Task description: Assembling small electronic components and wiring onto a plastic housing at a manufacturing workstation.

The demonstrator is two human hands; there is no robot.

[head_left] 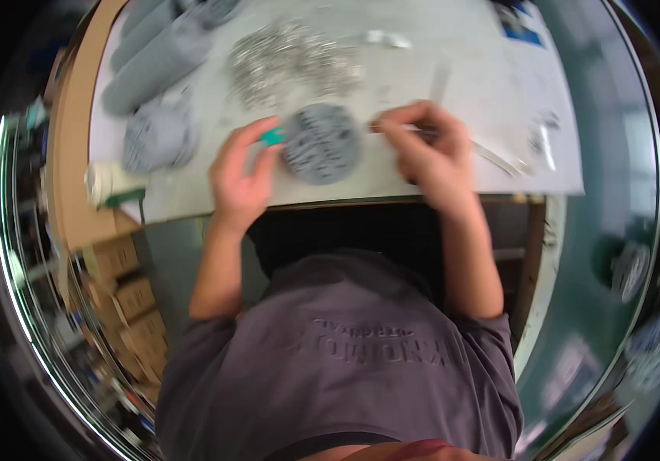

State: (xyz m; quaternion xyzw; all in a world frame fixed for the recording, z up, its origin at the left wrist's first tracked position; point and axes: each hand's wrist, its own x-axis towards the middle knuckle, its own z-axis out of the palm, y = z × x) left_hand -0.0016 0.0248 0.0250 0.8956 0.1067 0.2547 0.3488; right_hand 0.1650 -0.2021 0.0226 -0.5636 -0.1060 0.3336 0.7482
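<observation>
A round grey disc (322,144) with a dark dotted pattern lies on the white table sheet (437,46) near the front edge. My left hand (242,173) sits at the disc's left rim. Its forefinger and thumb pinch a small teal piece (272,137) against the rim. My right hand (431,154) is at the disc's right rim, fingers closed on a thin metal tool (411,129) whose tip points at the disc. The picture is blurred, so I cannot make out the tool's tip.
A heap of small shiny metal parts (291,60) lies behind the disc. Grey rolls (157,54) and another grey disc stack (159,137) are at the left, with a white roll (111,183) at the table corner. Cardboard boxes (119,257) stand below left. A few loose metal bits (541,140) lie at the right.
</observation>
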